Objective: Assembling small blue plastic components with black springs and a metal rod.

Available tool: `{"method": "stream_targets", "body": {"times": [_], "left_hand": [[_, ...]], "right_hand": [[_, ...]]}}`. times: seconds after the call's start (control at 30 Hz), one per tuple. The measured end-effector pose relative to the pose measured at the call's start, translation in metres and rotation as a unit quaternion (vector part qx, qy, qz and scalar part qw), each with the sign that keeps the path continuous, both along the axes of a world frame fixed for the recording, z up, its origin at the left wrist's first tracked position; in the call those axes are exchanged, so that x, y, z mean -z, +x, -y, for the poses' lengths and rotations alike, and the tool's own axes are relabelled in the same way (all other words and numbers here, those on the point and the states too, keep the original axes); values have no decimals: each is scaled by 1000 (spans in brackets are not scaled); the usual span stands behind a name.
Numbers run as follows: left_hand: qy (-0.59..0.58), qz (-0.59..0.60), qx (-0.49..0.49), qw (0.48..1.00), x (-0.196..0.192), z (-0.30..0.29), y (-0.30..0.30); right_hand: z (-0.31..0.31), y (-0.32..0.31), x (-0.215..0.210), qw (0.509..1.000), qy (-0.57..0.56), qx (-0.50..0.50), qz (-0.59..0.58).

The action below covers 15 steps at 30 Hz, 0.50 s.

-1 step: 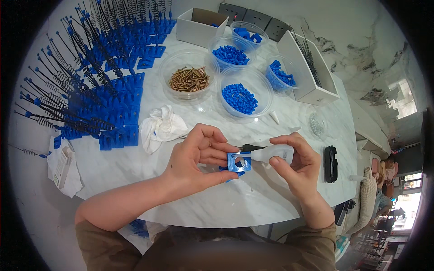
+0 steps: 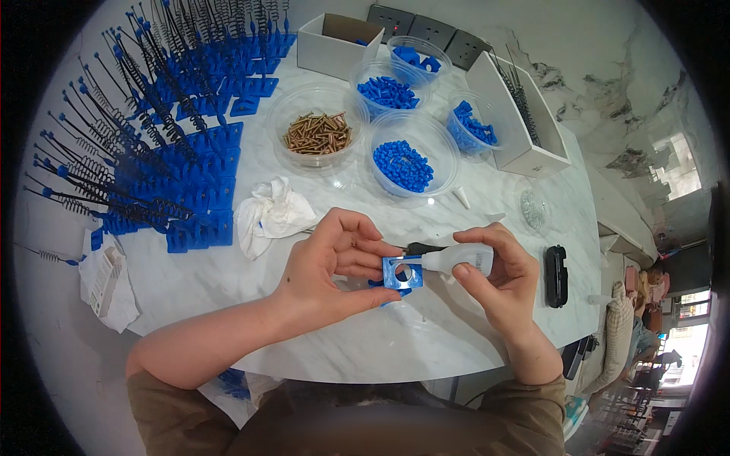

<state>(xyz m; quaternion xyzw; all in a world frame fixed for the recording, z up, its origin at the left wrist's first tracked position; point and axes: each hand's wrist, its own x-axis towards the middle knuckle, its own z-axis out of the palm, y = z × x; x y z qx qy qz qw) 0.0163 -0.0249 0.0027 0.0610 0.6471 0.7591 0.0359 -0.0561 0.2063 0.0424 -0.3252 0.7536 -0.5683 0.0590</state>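
My left hand pinches a small blue square piece with a round hole, between thumb and fingers, above the middle of the table. My right hand grips a white squeeze bottle, lying sideways between thumb and fingers. Its thin nozzle points left and reaches over the upper edge of the square piece; whether the tip touches it I cannot tell. Just behind the bottle lies a slim dark tool, partly hidden. More blue plastic shows below the square piece, mostly covered.
Clear tubs hold gold screws, blue beads and other blue parts. Many blue bases with black springs crowd the left. A crumpled tissue, a black case and a white box stand around my hands.
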Motion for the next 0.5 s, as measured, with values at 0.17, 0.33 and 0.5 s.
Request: {"method": "stream_targets", "body": {"times": [0.17,0.33,0.5], "left_hand": [[-4,8,2,1000,-2,1,0],[2,2,-1,1000,0,0,0],[15,-13,-17,1000,1,0,0]], "right_hand": [[1,1,-1,1000,6,0,20],[-1,0,-1,1000,4,-2,25],[-2,0,-1,999,-22,-2,48]]}}
